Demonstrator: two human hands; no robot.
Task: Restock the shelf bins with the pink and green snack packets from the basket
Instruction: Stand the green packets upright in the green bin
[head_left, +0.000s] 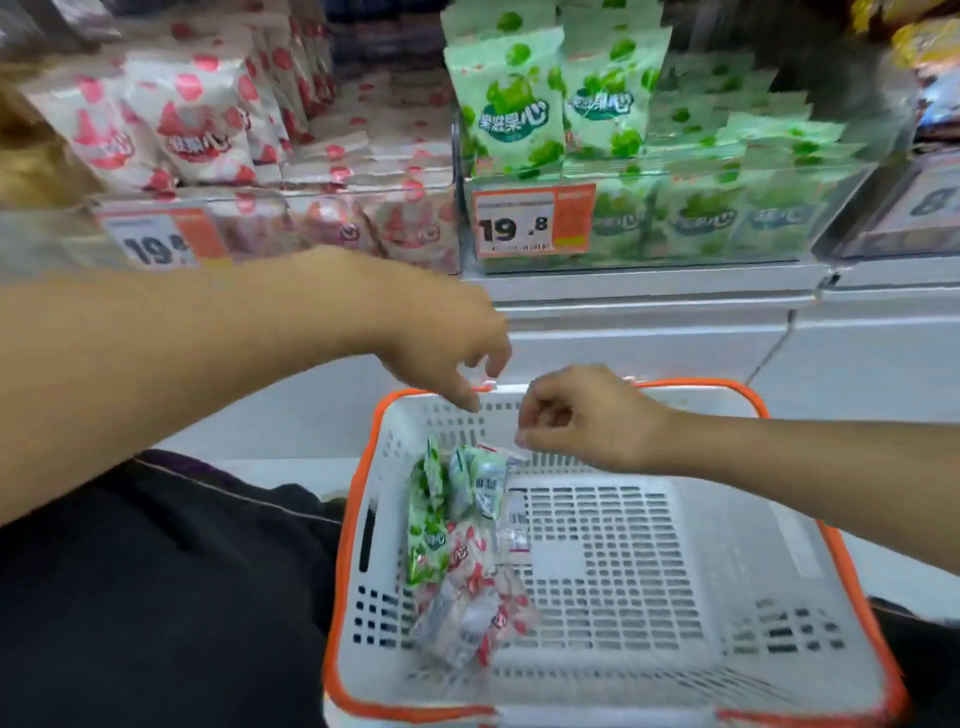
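The basket (675, 597) sits nearest, with the last green packets (431, 525) and pink packets (475, 603) heaped at its left side, within easy reach. Both hands hover over its far rim: the left hand (447, 353) loosely curled and empty, the right hand (576, 415) seemingly pinching a packet's corner. Beyond, the pink bin (322, 223) and green bin (701, 218) look nearly full.

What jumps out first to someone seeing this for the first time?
The white basket with an orange rim fills the foreground, with a few green and pink packets heaped at its left. Both hands, left hand and right hand, hover above it; behind, shelf bins are stacked with matching packets.
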